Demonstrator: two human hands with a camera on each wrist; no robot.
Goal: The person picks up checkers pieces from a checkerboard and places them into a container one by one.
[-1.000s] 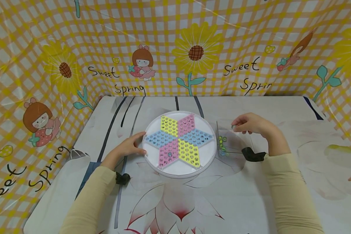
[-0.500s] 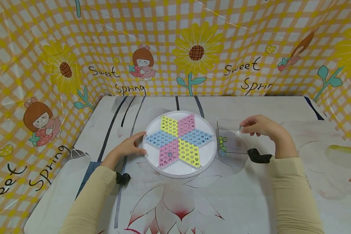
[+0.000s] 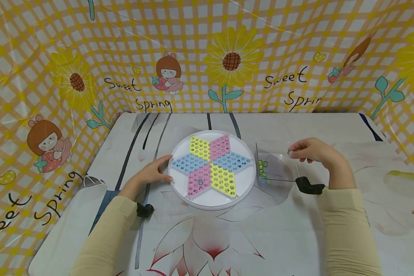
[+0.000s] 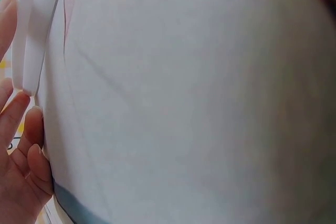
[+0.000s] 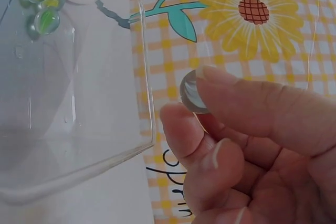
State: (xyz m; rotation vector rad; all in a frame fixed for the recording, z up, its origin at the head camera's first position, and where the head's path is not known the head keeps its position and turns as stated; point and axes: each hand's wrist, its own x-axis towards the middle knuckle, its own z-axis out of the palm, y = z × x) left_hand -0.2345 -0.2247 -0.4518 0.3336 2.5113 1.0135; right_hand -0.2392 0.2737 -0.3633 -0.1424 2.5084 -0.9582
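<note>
A clear glass marble (image 5: 190,91) is pinched between the thumb and index finger of my right hand (image 3: 312,150), just off the right side of a clear plastic box (image 3: 276,168). Its other fingers are curled in. Several green and yellow marbles (image 5: 44,9) lie in the box, gathered towards its left side. My left hand (image 3: 150,171) touches the left rim of a round white Chinese checkers board (image 3: 183,193), thumb and fingers spread along the edge. On the board's near pink section sits one marble (image 3: 200,182). In the left wrist view, the board's rim (image 4: 39,30) meets the fingertips.
The box stands close to the board's right edge. A white table cover (image 3: 207,237) with printed flowers and dark lines lies under everything. At the back and sides rises a yellow checked cloth (image 3: 189,46). A white, strapped item (image 3: 93,182) lies at the left.
My right hand has moved to the right and slightly nearer with the marble, from over the box to past its right side. The left hand and the board have not visibly moved.
</note>
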